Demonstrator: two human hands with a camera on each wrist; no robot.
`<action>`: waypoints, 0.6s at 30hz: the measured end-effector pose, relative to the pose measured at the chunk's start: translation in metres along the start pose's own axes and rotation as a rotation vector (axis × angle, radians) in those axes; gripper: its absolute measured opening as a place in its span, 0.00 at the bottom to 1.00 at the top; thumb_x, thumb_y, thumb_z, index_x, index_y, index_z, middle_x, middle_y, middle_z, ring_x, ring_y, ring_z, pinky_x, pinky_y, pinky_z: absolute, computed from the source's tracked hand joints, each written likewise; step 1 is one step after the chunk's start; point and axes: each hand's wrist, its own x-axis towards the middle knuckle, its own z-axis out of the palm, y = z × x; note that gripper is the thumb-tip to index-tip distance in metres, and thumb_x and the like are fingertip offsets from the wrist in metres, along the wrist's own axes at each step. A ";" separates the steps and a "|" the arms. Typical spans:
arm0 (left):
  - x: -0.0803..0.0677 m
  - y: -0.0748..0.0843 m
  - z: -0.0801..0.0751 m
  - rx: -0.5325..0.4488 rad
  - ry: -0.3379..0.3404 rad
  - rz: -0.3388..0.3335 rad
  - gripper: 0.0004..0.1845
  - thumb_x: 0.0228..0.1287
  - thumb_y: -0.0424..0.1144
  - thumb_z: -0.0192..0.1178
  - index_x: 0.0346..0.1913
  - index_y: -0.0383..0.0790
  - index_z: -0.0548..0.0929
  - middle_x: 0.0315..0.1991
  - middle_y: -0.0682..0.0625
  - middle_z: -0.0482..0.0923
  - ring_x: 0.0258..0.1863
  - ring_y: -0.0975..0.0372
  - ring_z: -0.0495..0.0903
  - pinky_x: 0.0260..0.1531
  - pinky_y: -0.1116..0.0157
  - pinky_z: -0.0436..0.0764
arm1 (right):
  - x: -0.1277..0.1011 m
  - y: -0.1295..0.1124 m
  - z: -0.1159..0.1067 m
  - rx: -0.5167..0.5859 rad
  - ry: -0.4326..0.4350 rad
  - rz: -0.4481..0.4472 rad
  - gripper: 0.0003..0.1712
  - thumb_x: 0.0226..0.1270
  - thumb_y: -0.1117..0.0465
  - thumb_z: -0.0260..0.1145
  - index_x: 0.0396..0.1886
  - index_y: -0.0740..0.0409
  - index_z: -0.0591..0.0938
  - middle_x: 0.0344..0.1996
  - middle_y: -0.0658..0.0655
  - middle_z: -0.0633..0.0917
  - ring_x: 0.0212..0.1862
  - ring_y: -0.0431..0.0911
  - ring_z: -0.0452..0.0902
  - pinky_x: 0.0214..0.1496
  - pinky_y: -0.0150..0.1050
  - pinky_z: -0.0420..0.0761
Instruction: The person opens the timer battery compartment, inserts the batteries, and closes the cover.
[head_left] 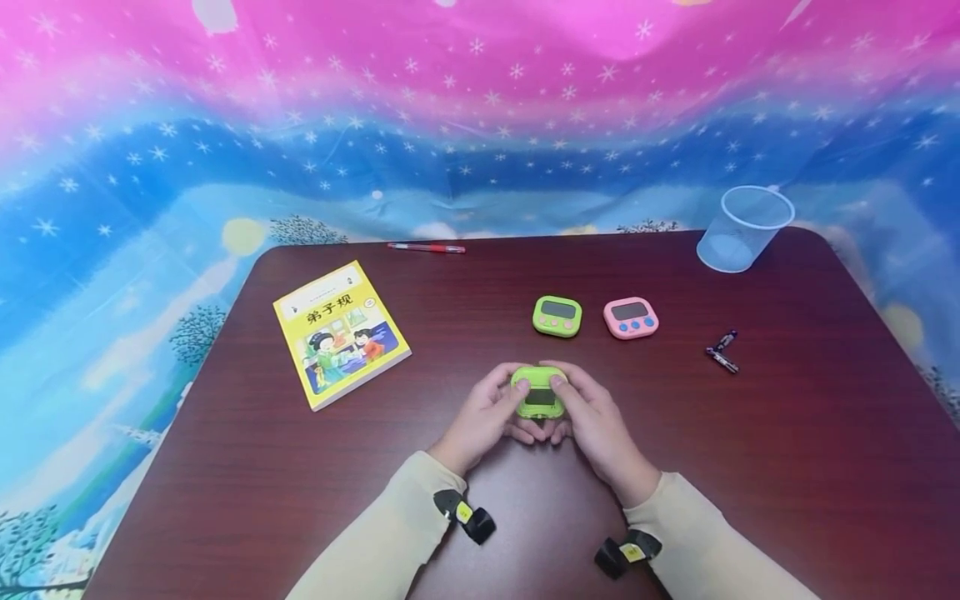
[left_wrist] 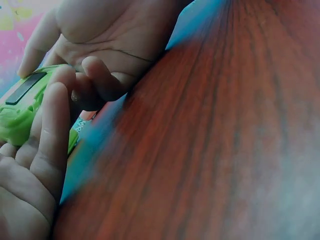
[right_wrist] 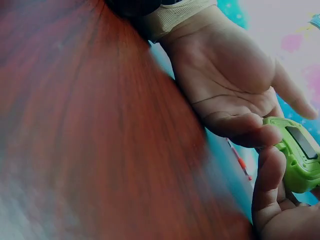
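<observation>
At the left of the dark, wood-grained counter [head_left: 225, 433] lies a glossy yellow picture book [head_left: 341, 332], flat and angled, with a slim red pen [head_left: 426, 247] beyond it near the far edge. Toward the middle, the left hand [head_left: 483, 417] and the right hand [head_left: 592, 421] meet around a small lime-green plastic timer [head_left: 538, 392], held just above the counter near the person's body. Both hands grasp it: each thumb lies on its face and curled fingers cup it from below, so neither hand is nearer than the other. The timer is a rounded rectangle with a dark screen; its long axis runs away from the person, between the two palms. Just beyond stand a second green timer [head_left: 557, 316] and, to its right, a pink timer [head_left: 631, 317], both of smooth moulded plastic. Farther right lie two small dark batteries [head_left: 722, 351], and a clear plastic cup [head_left: 745, 227] stands at the far right corner.
</observation>
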 end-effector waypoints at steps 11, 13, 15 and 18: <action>0.000 0.000 0.000 -0.022 0.041 -0.030 0.16 0.81 0.41 0.47 0.61 0.38 0.75 0.38 0.39 0.84 0.21 0.56 0.85 0.21 0.62 0.86 | -0.001 0.001 -0.001 -0.010 -0.015 -0.035 0.20 0.80 0.58 0.54 0.65 0.59 0.76 0.34 0.65 0.81 0.23 0.48 0.77 0.22 0.37 0.81; -0.001 0.000 0.000 -0.020 0.036 -0.030 0.15 0.80 0.40 0.47 0.61 0.39 0.75 0.39 0.39 0.84 0.22 0.56 0.85 0.22 0.61 0.87 | -0.001 0.001 -0.002 0.000 -0.019 -0.031 0.20 0.80 0.59 0.54 0.66 0.59 0.76 0.35 0.64 0.81 0.23 0.48 0.77 0.22 0.37 0.81; -0.001 0.000 0.000 -0.019 0.031 -0.026 0.15 0.80 0.40 0.46 0.62 0.39 0.75 0.39 0.38 0.84 0.22 0.56 0.86 0.22 0.61 0.87 | -0.001 0.001 -0.002 0.014 -0.021 -0.027 0.20 0.80 0.60 0.54 0.65 0.60 0.76 0.36 0.64 0.81 0.24 0.47 0.77 0.22 0.36 0.80; -0.002 0.001 0.000 -0.020 0.023 -0.021 0.16 0.80 0.39 0.46 0.62 0.39 0.75 0.39 0.38 0.84 0.22 0.56 0.86 0.23 0.60 0.87 | 0.000 0.002 -0.003 0.033 -0.026 -0.026 0.20 0.79 0.62 0.53 0.65 0.61 0.76 0.37 0.65 0.81 0.24 0.47 0.77 0.22 0.36 0.80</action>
